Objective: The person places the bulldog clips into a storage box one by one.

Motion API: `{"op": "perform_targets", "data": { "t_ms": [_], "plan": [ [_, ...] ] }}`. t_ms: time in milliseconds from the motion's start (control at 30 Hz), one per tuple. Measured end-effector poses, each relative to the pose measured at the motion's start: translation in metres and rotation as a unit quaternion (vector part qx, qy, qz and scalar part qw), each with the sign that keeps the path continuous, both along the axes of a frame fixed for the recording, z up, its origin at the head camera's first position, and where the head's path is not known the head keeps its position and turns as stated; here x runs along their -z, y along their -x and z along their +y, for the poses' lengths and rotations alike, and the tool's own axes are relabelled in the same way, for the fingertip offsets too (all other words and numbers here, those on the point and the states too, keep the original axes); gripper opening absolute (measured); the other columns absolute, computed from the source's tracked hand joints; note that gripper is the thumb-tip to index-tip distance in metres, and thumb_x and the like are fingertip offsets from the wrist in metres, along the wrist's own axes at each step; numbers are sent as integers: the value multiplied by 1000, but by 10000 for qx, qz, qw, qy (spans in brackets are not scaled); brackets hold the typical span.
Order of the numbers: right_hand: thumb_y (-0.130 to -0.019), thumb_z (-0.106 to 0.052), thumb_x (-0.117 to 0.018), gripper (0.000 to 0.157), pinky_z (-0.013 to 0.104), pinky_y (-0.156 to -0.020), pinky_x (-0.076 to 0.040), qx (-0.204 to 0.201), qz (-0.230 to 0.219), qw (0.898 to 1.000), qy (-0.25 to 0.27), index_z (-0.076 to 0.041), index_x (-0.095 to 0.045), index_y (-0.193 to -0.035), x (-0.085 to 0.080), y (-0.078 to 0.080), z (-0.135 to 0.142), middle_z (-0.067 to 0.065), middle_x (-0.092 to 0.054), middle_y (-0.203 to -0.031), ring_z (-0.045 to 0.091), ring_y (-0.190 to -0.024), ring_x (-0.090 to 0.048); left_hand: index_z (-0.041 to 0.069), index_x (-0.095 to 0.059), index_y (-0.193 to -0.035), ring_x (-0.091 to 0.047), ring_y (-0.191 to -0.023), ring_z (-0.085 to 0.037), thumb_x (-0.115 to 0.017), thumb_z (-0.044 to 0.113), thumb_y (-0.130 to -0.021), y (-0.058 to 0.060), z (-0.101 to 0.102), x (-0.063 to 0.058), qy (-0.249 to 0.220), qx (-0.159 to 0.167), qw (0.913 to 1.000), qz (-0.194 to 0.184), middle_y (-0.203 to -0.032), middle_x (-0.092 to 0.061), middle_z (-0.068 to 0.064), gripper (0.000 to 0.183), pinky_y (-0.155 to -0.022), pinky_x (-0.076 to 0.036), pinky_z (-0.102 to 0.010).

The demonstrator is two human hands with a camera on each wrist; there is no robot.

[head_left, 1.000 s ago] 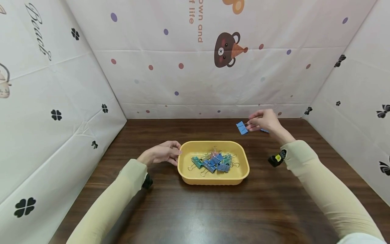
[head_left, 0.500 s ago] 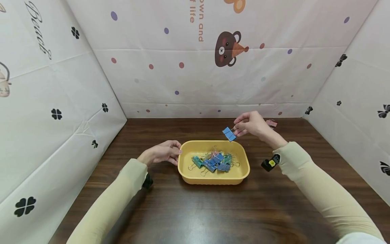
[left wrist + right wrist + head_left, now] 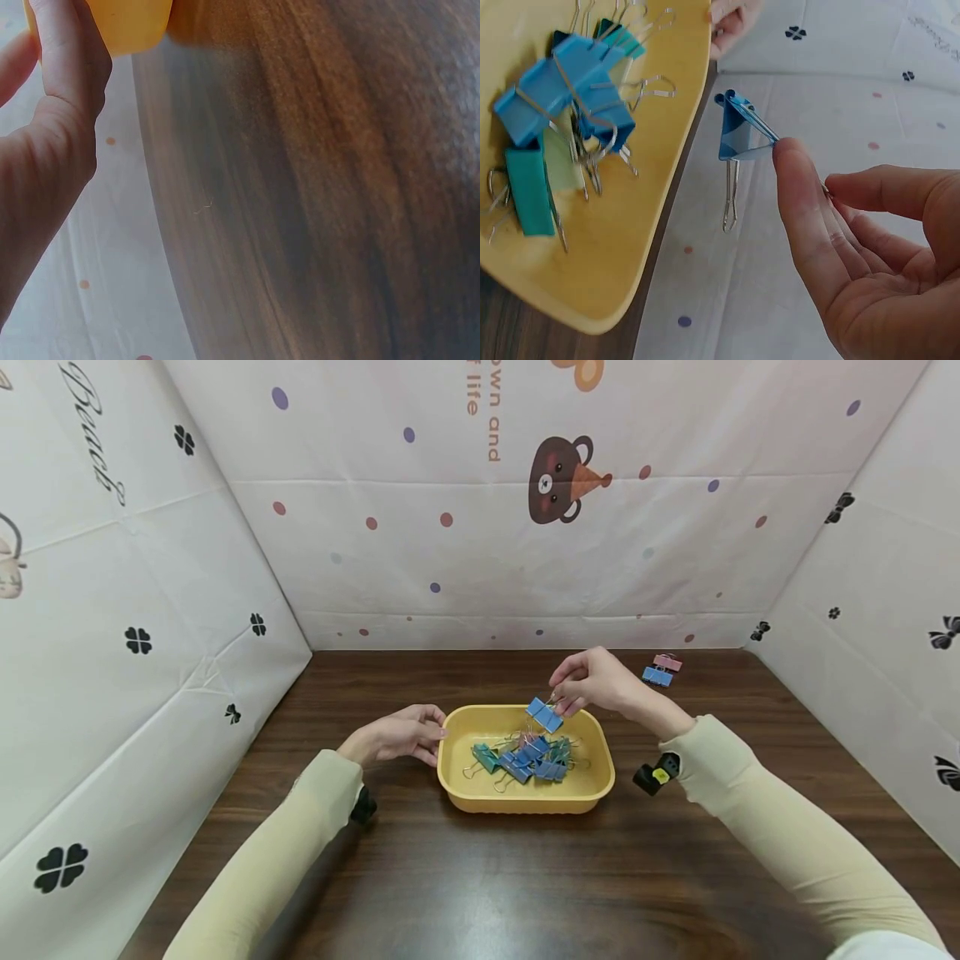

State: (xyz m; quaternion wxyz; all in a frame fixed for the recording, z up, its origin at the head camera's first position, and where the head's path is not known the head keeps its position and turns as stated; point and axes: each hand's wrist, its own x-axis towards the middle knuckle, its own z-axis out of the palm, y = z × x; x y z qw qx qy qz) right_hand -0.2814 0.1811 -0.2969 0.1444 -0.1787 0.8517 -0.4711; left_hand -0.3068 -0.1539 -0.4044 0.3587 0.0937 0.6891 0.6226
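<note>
My right hand [image 3: 596, 683] pinches a blue binder clip [image 3: 544, 715] by one wire handle, over the back right part of the yellow plastic tray [image 3: 525, 806]. In the right wrist view the same binder clip [image 3: 739, 131] hangs from thumb and fingertips, its other handle dangling. My left hand [image 3: 402, 737] grips the tray's left edge, thumb at the rim. The left wrist view has only part of that hand [image 3: 67, 82] and a corner of the tray [image 3: 135, 26]. Inside the tray lies a pile of blue, green and pink binder clips [image 3: 515, 767].
At the back right of the dark wooden table [image 3: 480, 885] lie a pink binder clip [image 3: 667, 662] and a blue binder clip [image 3: 657, 677], side by side. White printed sheets [image 3: 450, 560] stand behind the table and along both sides.
My right hand has carried the blue binder clip left and toward me, from over the table to over the tray. Two clips behind it came into view. The left hand stays at the tray.
</note>
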Motion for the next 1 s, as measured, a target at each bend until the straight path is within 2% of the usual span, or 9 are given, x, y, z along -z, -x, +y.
{"op": "perform_targets", "data": {
  "t_ms": [233,367,533,633,733,833,900,1000],
  "plan": [
    [-94,-4,-56,18,48,-76,-60,-364,-329,9988,56,9,-60,-106,2,-5,-8,22,-70,-90,27,-74,-72,-1,-34,-121,-62,-72,-19,-49,5,-99,0,0,0,-38,42,10000,-12,-92,-55,-10,27,-66,-60,-30],
    [-96,-8,-57,22,49,-79,-59,-273,-450,9986,67,9,-59,-110,0,2,0,16,-71,-90,29,-78,-72,-1,-34,-120,-62,-73,-19,-49,5,-99,0,-1,0,-52,49,10000,-33,-92,-55,-10,26,-66,-60,-30],
    [-98,-8,-53,29,41,-77,-60,426,-451,9964,583,14,-53,-118,-3,24,32,11,-71,-87,27,-80,-72,1,-36,-117,-62,-72,-18,-49,6,-99,0,0,0,-56,81,9999,-41,-92,-55,-9,23,-67,-60,-31],
    [-98,-7,-52,31,35,-74,-61,1000,-414,9886,1044,15,-49,-120,-3,39,59,4,-71,-81,23,-79,-72,3,-37,-115,-62,-72,-18,-50,7,-99,-1,0,1,-26,89,9999,-44,-92,-55,-9,21,-67,-60,-31],
    [-99,-9,-52,31,29,-72,-60,1597,-288,9794,1202,11,-48,-122,-2,50,87,-3,-70,-77,15,-75,-72,4,-38,-114,-62,-71,-19,-50,7,-99,-1,0,2,-6,92,10000,-16,-90,-56,-9,19,-67,-60,-31],
    [-100,-13,-50,32,21,-70,-59,2068,-40,9724,1076,10,-48,-123,2,59,111,-12,-68,-75,4,-72,-69,3,-38,-113,-63,-70,-19,-49,6,-99,0,1,2,-16,87,10000,28,-88,-56,-9,18,-66,-60,-31],
    [-100,-15,-49,35,16,-69,-57,2323,199,9690,814,10,-49,-125,7,66,125,-15,-66,-78,-2,-71,-66,2,-38,-114,-63,-68,-19,-49,5,-99,0,1,1,-21,76,10000,48,-87,-56,-10,19,-65,-59,-31],
    [-100,-17,-50,38,12,-67,-54,2544,624,9649,194,11,-51,-127,19,74,140,0,-68,-96,-5,-72,-63,1,-37,-115,-63,-68,-19,-49,5,-99,0,0,1,-22,65,10000,53,-88,-56,-10,20,-65,-59,-31]
  ]
}}
